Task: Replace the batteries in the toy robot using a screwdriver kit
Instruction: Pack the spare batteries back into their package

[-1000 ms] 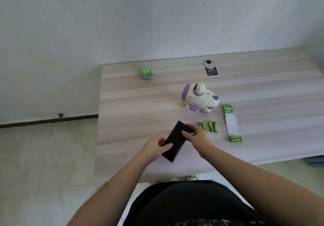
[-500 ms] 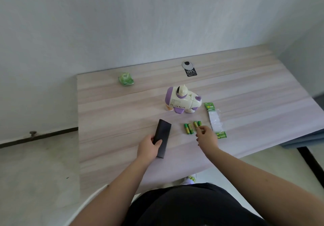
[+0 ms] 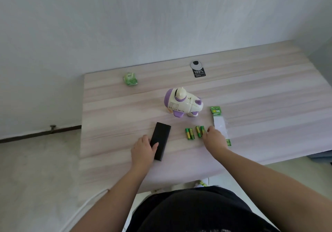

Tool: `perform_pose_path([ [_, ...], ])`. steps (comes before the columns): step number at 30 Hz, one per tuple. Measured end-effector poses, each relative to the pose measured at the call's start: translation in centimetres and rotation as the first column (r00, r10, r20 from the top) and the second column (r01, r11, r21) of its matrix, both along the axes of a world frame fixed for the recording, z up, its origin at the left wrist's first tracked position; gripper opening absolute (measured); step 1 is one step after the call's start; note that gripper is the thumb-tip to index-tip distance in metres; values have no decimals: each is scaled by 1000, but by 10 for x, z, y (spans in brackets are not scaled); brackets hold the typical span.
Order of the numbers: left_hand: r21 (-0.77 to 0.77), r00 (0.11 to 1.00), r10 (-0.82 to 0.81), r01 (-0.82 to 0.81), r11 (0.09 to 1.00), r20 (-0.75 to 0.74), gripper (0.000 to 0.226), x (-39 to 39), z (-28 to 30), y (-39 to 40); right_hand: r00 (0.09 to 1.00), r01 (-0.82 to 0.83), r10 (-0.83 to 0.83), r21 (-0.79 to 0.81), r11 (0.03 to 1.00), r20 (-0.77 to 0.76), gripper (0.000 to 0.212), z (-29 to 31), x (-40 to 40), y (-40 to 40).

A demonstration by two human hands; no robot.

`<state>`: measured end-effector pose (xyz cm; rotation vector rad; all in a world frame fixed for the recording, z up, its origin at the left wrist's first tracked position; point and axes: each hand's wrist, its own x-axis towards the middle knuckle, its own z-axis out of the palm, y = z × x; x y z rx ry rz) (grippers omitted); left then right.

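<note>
Two hands low centre: left hand [image 3: 142, 150] clasps stiff, light black kit case [image 3: 160, 140]; I'd say right hand [image 3: 214, 138], curled by batteries [image 3: 195, 132], holds nothing visible.

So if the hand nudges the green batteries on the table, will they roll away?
Probably yes: the batteries are round cylinders lying flat on a smooth table. Pushed sideways they would likely roll; pushed endwise they should just slide.

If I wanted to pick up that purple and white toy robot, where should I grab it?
Probably around the toy robot's rounded white body, coming down from above with fingers on its near and far flanks. It stands free on the table, with bare space all round. The small head on top and the purple feet look too small for a firm hold.
</note>
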<state>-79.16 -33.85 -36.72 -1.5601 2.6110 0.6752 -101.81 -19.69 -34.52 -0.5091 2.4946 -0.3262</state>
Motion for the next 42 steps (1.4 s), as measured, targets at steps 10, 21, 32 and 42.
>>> perform_pose_path([
  [10, -150, 989, -9, -13, 989, -145, 12, -59, 32, 57, 988, -130, 127, 29, 991, 86, 15, 5, -25, 6],
  [21, 360, 978, -52, 124, 925, -203, 21, -170, 33, 112, 993, 27, 6, -274, 961, 119, 16, 33, -55, 73],
  [32, 558, 990, 127, -139, 818, 61, 30, -241, 27, 123, 932, 199, -98, -264, 944, 350, 20, 11, -84, 90],
  [42, 734, 934, 352, -195, 651, -64, 21, -238, 30, 126, 686, 586, -270, -291, 757, 676, 21, 13, -95, 84],
])
